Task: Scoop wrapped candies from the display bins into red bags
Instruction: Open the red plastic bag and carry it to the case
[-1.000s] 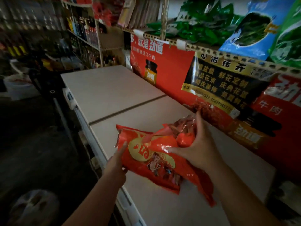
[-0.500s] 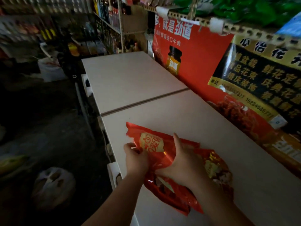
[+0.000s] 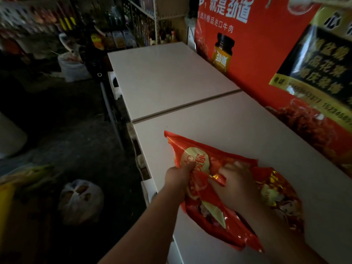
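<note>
A red bag (image 3: 219,187) is gripped on a white counter (image 3: 171,79): its edge pinched by the left hand (image 3: 178,176), its middle apparently clutched by the right hand (image 3: 234,185).

A dim shop interior was shown. A long pale worktop (image 3: 171,77), split by a seam, was set against a red poster wall (image 3: 253,54). Stocked shelves (image 3: 118,21) were seen behind, and a dark floor (image 3: 80,141) held a white sack (image 3: 73,68).
</note>
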Tool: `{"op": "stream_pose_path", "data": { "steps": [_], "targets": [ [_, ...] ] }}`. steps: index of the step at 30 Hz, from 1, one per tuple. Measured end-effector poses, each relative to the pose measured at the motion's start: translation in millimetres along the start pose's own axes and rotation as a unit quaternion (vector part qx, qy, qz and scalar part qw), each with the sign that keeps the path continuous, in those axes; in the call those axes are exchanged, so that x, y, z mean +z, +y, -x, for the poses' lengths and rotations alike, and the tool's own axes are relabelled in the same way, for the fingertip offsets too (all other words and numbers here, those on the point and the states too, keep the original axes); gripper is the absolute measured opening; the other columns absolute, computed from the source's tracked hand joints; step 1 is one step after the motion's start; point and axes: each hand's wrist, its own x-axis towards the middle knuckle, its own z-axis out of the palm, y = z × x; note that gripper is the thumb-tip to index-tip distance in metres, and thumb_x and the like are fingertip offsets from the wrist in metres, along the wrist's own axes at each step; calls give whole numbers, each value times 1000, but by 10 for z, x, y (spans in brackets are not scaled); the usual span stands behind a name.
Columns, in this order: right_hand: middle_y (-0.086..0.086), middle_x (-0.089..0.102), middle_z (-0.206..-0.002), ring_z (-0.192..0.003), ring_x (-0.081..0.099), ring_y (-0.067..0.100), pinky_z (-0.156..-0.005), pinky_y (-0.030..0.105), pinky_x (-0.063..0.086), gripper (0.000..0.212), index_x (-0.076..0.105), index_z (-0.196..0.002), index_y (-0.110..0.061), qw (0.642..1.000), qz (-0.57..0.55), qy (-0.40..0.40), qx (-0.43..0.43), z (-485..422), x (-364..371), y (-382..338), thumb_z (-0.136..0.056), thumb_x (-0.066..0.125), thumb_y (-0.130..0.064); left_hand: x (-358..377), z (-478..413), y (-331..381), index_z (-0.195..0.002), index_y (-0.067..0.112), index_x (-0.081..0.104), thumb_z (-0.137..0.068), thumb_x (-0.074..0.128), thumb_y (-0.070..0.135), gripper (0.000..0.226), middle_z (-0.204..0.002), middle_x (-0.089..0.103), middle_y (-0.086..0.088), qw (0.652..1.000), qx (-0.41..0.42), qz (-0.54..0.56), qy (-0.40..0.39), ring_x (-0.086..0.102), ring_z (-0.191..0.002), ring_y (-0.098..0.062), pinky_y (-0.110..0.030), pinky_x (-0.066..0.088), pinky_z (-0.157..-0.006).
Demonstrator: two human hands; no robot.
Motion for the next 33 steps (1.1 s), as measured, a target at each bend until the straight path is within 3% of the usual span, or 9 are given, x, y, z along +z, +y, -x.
{"op": "stream_pose_path", "data": {
  "steps": [3,6,10,15,18,21,25,28,33],
  "targets": [
    [-7,54,-75,-82,52,20,-76,38,47,34,56,-67,-21,998,-28,33,-35,62,3,-5,-93,60,-42,24,67,12,-116,13,68,-92,73,35,33,-99,77,-5,999,47,-17,-13,75,-87,-25,-44,62,-86],
    [-6,46,-59,-57,49,15,-54,42,46,41,46,-61,-17,984,-169,49,-5,69,-103,5,-96,61,-33,68,255,75,-116,12,68,-95,66,22,23,-98,79,-5,993,81,39,-77,77,-90,-25,-49,60,-90],
    [-7,38,-53,-50,40,10,-48,26,33,34,36,-63,-17,951,-219,206,75,9,-571,33,-87,59,-26,200,645,264,-104,24,68,-91,61,10,19,-88,77,8,956,280,-72,-51,74,-80,-9,-39,62,-79],
    [-1,71,-96,-87,70,31,-73,33,50,27,49,-117,-35,926,-203,276,161,107,-964,-104,-92,56,-24,480,1080,471,-140,67,23,-86,61,19,81,-102,76,9,825,513,-214,-100,73,-82,-12,-34,57,-73],
    [5,73,-115,-98,71,30,-76,30,47,58,42,-139,-30,919,-233,255,188,361,-908,-150,-90,48,-60,630,1102,458,-134,45,50,-89,58,31,48,-108,73,13,816,486,-266,-164,67,-89,3,-24,51,-79],
    [-17,66,-98,-81,61,7,-69,19,41,71,50,-125,-37,930,-199,242,190,474,-884,-83,-68,58,-79,734,1076,266,-98,14,71,-85,65,18,15,-93,77,-3,873,406,-180,-201,74,-92,-19,-41,59,-81],
    [-22,58,-68,-57,48,-8,-52,18,41,53,41,-86,-36,925,-200,239,216,480,-887,-33,-64,68,-77,802,1119,141,-97,4,73,-85,62,11,17,-97,74,-27,930,274,-32,-245,68,-99,-52,-64,54,-90],
    [-13,58,-61,-54,54,2,-53,31,48,40,43,-79,-31,904,-277,249,210,530,-905,38,-70,68,-61,790,1211,122,-102,3,64,-85,61,44,44,-98,68,-29,911,324,-99,-235,69,-90,-39,-64,52,-87],
    [-7,52,-57,-49,45,1,-48,17,36,39,42,-70,-22,885,-370,250,130,847,-1091,-18,-75,71,-48,621,1659,-37,-79,10,64,-85,57,70,60,-67,67,-5,869,414,-159,-220,63,-62,-22,-38,54,-63]
  ]
}}
